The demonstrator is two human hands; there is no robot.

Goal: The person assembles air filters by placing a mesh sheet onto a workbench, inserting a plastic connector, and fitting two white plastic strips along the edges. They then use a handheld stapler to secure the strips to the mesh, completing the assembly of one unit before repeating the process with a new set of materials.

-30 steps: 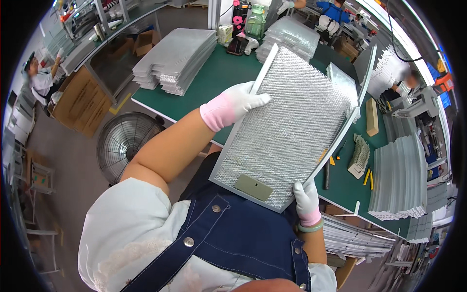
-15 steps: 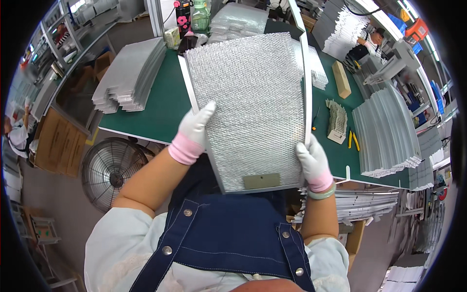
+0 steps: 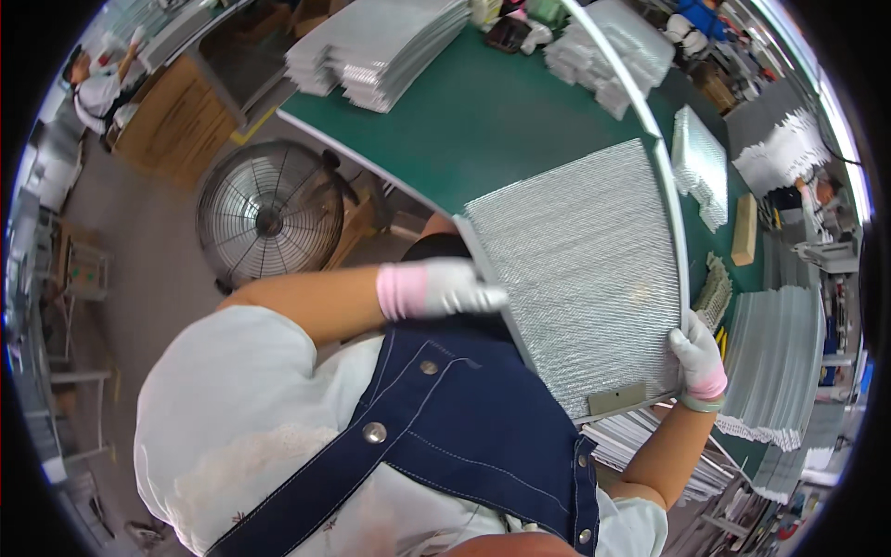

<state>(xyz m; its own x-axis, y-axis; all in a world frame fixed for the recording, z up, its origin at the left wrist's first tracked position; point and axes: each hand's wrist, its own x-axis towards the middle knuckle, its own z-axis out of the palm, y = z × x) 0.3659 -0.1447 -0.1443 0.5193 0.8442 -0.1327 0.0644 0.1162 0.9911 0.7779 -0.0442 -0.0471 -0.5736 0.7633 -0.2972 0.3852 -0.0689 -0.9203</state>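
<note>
A silvery mesh filter panel [image 3: 585, 269] lies tilted in front of me, its near edge at my apron and its far part over the green table. Metal frame strips run along its sides, and the right strip [image 3: 620, 70] reaches far past the mesh. A small drab plate [image 3: 616, 399] sits at the near edge. My right hand [image 3: 694, 355], in a white glove with a pink cuff, is closed on the panel's lower right edge, thumb on top. My gloved left hand [image 3: 450, 288] is at the left strip, its fingers smeared by motion; whether it grips cannot be told.
Stacked metal sheets [image 3: 380, 51] stand at the green table's [image 3: 418, 139] far left. More mesh pieces [image 3: 613, 51] lie at the back; a wooden block [image 3: 744, 229] and upright sheets [image 3: 770, 362] are on the right. A floor fan [image 3: 269, 221] stands left. Other people are farther off.
My view has turned left. The left hand has come off its hold on the panel's left side and shifted nearer to me. The right hand keeps its grip on the panel.
</note>
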